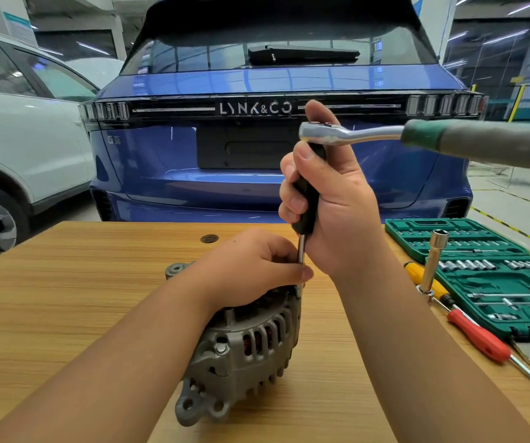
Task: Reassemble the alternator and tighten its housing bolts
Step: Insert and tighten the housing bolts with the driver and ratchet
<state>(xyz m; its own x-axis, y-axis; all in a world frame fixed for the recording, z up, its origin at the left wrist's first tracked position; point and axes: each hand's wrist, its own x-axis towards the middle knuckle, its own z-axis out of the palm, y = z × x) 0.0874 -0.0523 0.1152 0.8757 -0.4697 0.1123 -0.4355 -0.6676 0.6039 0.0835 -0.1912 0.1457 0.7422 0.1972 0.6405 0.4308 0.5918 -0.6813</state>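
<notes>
A grey cast alternator [241, 350] lies on the wooden table [65, 298] in front of me. My left hand [250, 266] rests on top of it, and its fingertips pinch the thin steel shaft [302, 251] of a driver near the housing's edge. My right hand [330, 203] grips the driver's black handle [305, 199] upright. A ratchet wrench [417, 135] with a green and grey grip sits on the top of that handle and sticks out to the right. The socket end at the housing is mostly hidden by my left fingers.
A green socket case [487, 273] lies open at the table's right. Beside it are a long socket extension [433, 263] standing upright, a yellow-handled screwdriver [426, 282] and a red-handled one [481, 337]. A blue car [257, 91] stands behind the table, a white car [17, 139] to the left.
</notes>
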